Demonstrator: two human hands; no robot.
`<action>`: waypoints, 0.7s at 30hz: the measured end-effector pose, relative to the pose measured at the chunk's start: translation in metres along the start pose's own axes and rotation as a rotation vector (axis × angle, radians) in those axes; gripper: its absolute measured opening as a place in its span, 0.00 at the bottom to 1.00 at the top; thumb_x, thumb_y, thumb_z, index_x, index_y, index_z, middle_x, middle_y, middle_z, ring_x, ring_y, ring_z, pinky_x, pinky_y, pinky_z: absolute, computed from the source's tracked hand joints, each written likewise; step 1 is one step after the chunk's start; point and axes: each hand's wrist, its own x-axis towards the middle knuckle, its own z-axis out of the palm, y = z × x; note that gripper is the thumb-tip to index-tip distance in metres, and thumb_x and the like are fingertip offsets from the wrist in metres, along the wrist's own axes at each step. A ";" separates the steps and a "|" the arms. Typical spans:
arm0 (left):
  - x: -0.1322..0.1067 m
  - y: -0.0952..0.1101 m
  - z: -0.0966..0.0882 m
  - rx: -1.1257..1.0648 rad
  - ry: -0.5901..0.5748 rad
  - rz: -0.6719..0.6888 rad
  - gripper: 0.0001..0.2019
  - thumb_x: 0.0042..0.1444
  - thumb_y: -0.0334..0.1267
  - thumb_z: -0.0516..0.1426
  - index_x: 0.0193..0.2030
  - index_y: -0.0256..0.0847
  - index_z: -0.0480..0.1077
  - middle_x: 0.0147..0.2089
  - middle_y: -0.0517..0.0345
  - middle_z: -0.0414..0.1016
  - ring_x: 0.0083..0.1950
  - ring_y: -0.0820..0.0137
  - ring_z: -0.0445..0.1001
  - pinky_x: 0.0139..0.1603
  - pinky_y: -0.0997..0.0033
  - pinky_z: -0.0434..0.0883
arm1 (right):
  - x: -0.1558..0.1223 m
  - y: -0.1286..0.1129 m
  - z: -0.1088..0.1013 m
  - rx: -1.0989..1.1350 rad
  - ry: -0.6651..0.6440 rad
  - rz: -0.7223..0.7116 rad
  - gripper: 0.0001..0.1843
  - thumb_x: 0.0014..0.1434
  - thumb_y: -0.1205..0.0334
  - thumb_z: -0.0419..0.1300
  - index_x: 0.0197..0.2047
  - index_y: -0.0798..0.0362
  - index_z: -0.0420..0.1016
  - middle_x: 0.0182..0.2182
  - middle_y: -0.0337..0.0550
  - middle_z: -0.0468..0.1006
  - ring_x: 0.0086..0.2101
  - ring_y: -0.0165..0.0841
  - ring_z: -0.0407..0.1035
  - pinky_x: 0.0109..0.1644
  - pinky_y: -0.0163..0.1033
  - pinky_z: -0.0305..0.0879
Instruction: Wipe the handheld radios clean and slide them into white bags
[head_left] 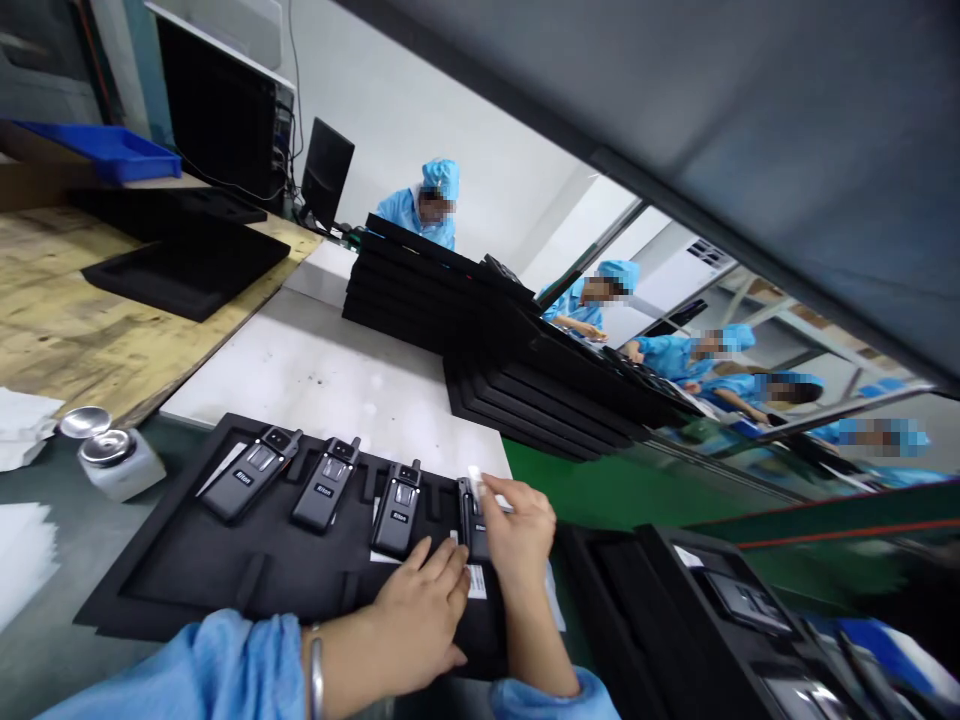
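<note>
My right hand [519,525] is closed in a pinch around a small white piece [475,478], thin like tissue or film, at the top of a black handheld radio [478,535]. My left hand [421,608] lies flat with fingers stretched, its fingertips at that radio's lower left edge. Both hands partly cover this radio. Left of it, three similar radios with stubby antennas, a near one [395,510], a middle one [325,487] and a far-left one [250,476], lie face-down in a black foam tray [187,570]. White slips show beneath some radios.
Stacked black trays [540,370] stand behind the white tabletop [300,350]. A dispenser bottle [124,465] with its lid up and white sheets [22,550] are at left. More trays [652,590] with devices are at right. Several people in blue work beyond; a shelf hangs overhead.
</note>
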 end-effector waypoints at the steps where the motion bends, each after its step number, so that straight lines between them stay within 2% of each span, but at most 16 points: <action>1: -0.008 -0.003 -0.003 0.031 0.012 -0.035 0.38 0.59 0.57 0.56 0.67 0.28 0.60 0.71 0.38 0.54 0.72 0.52 0.50 0.70 0.50 0.50 | -0.003 -0.020 0.007 0.050 -0.034 -0.053 0.15 0.62 0.52 0.55 0.36 0.47 0.82 0.35 0.44 0.80 0.39 0.41 0.69 0.56 0.54 0.52; 4: -0.028 -0.014 -0.013 0.077 -0.015 -0.165 0.39 0.57 0.58 0.58 0.65 0.26 0.62 0.68 0.37 0.60 0.70 0.50 0.55 0.69 0.50 0.54 | -0.011 -0.075 0.031 0.123 -0.173 -0.191 0.12 0.63 0.60 0.55 0.38 0.45 0.82 0.35 0.40 0.79 0.38 0.37 0.70 0.60 0.54 0.46; 7: -0.037 -0.021 -0.016 0.086 -0.044 -0.221 0.38 0.58 0.59 0.56 0.65 0.27 0.63 0.66 0.38 0.63 0.69 0.49 0.58 0.66 0.50 0.58 | -0.014 -0.098 0.049 0.097 -0.247 -0.201 0.12 0.62 0.64 0.54 0.40 0.47 0.81 0.34 0.40 0.78 0.36 0.35 0.70 0.61 0.53 0.45; 10: -0.037 -0.023 -0.014 0.109 -0.020 -0.201 0.36 0.60 0.57 0.55 0.64 0.27 0.63 0.67 0.37 0.62 0.70 0.50 0.56 0.66 0.50 0.57 | -0.013 -0.090 0.056 0.103 -0.240 -0.142 0.13 0.62 0.63 0.53 0.40 0.50 0.80 0.35 0.44 0.78 0.38 0.36 0.70 0.58 0.48 0.52; 14: -0.036 -0.022 -0.007 0.113 0.040 -0.187 0.36 0.62 0.55 0.53 0.65 0.23 0.61 0.69 0.34 0.57 0.71 0.50 0.52 0.67 0.50 0.55 | -0.013 -0.068 0.057 0.058 -0.201 -0.035 0.16 0.62 0.57 0.51 0.38 0.54 0.78 0.34 0.48 0.78 0.37 0.40 0.70 0.49 0.45 0.60; 18: -0.037 -0.021 -0.007 0.065 0.037 -0.198 0.36 0.62 0.53 0.54 0.66 0.22 0.59 0.70 0.35 0.53 0.73 0.50 0.48 0.68 0.49 0.55 | -0.015 -0.048 0.047 -0.002 -0.156 0.057 0.17 0.59 0.53 0.51 0.31 0.54 0.76 0.28 0.49 0.76 0.30 0.41 0.69 0.38 0.44 0.62; 21: -0.046 -0.025 -0.018 0.015 0.037 -0.189 0.35 0.62 0.53 0.54 0.67 0.25 0.59 0.71 0.39 0.53 0.72 0.53 0.53 0.67 0.54 0.59 | -0.008 -0.044 0.034 0.006 -0.138 0.076 0.18 0.59 0.51 0.52 0.29 0.55 0.75 0.22 0.46 0.74 0.22 0.38 0.66 0.30 0.42 0.61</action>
